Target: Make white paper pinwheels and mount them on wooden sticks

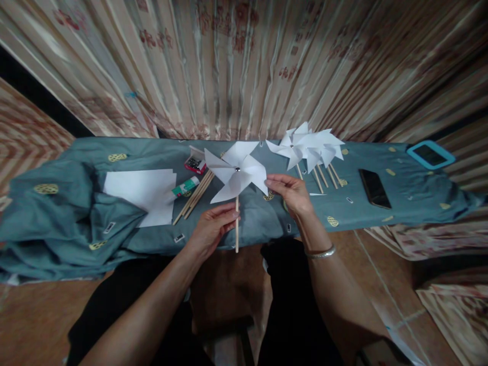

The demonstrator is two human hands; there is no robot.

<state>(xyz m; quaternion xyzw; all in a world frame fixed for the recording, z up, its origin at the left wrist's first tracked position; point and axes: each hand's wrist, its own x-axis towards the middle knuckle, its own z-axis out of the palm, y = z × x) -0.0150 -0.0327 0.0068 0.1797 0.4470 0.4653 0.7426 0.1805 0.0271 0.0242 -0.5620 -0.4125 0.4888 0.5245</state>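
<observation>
A white paper pinwheel (244,178) with a shiny pin at its centre is held upright over the front of the table. My left hand (215,226) is closed round its thin wooden stick, whose lower end sticks out below the fingers. With thumb and fingers together, my right hand (290,192) pinches the tip of the pinwheel's right blade. Just behind the pinwheel lie several loose wooden sticks (193,199), a green and white glue stick (185,187) and a small red box (195,162) of metal pins.
Several finished-looking pinwheels (299,145) lie together at the back right. Sheets of white paper (141,190) rest on the left, partly under a bunched cloth (76,223). A black phone (374,188) and a blue-framed device (430,154) lie on the right. A curtain (236,76) hangs behind.
</observation>
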